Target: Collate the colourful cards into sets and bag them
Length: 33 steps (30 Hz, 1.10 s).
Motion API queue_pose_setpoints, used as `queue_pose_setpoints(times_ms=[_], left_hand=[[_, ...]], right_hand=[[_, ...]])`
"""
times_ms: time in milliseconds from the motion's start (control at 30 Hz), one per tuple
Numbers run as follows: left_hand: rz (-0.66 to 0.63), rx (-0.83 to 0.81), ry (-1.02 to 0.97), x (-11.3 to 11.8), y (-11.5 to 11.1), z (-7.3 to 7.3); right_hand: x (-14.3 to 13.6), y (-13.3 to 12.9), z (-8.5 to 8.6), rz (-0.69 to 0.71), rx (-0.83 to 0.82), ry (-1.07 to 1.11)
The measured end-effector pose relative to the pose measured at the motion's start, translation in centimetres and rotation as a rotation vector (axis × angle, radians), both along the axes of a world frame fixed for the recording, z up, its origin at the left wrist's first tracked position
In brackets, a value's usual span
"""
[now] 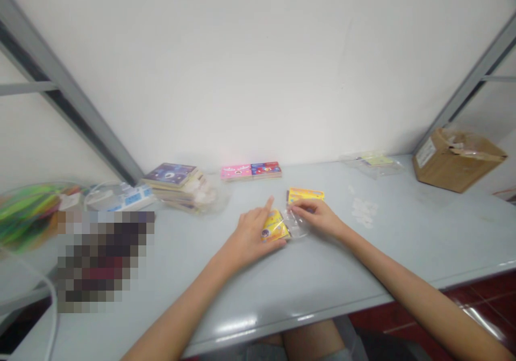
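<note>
Against the white wall (258,70), grey table (181,248): all the items below are borne on it.
Cardboard box (447,172): set at the far right; a white label (426,153) is carried on its side (its print is too small to be read).
Blue-topped stack (171,175): placed at the left, with clear plastic beside it; no wording can be made out.
Left hand (252,237): spread and laid over the yellow cards, index finger extended, nothing clenched.
Right hand (320,218): fingertips closed in a pinch on the clear bag.
Pink cards (236,171) and red-and-blue cards (266,170): lined up side by side near the wall, lettering blurred.
Yellow cards (275,226): held flat at mid-table under the left hand, partly overlapped by the clear bag (297,226).
Yellow stack (306,194): partly hidden behind the right hand.
White pieces (364,212): scattered to the right of that hand.
</note>
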State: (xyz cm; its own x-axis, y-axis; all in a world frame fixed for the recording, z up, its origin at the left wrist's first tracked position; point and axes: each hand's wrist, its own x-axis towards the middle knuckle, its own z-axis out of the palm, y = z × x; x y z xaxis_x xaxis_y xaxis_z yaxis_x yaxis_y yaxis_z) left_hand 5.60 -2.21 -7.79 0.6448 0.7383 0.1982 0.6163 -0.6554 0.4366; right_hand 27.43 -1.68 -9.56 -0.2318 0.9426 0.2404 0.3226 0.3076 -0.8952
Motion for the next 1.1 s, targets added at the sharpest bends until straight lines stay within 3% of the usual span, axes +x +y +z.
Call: queue_pose_setpoints(times_ms=[100,267,333,433,600,767,867,1100], left_hand=[[0.040,0.024,0.002,-0.2,0.3,-0.2],[0.060,0.038,0.025,-0.4,0.5,-0.2],[0.056,0.031,0.032,-0.4,0.5,-0.1],[0.056,0.016,0.044,-0.4,0.5,-0.1],[0.055,0.012,0.057,-0.5,0.5,-0.2],[0.055,-0.013,0.083,-0.6,0.7,-0.3],[0.047,-0.012,0.072,-0.6,0.9,-0.5],[0.031,-0.029,0.048,-0.5,1.0,-0.2]], right_hand=[[1.2,0.9,-0.3,-0.209,0.028,-0.047],[3.7,1.9,-1.2,-0.606,-0.010,-0.578],[4.5,2.2,-1.6,-0.620,-0.093,-0.722],[5.0,2.4,-1.8,-0.576,-0.139,-0.764],[5.2,2.4,-1.3,-0.665,-0.076,-0.575],[5.3,2.5,-0.2,-0.537,-0.010,0.100],[5.4,2.4,0.2,-0.481,-0.073,0.351],[4.8,1.9,0.2,-0.264,-0.403,0.291]])
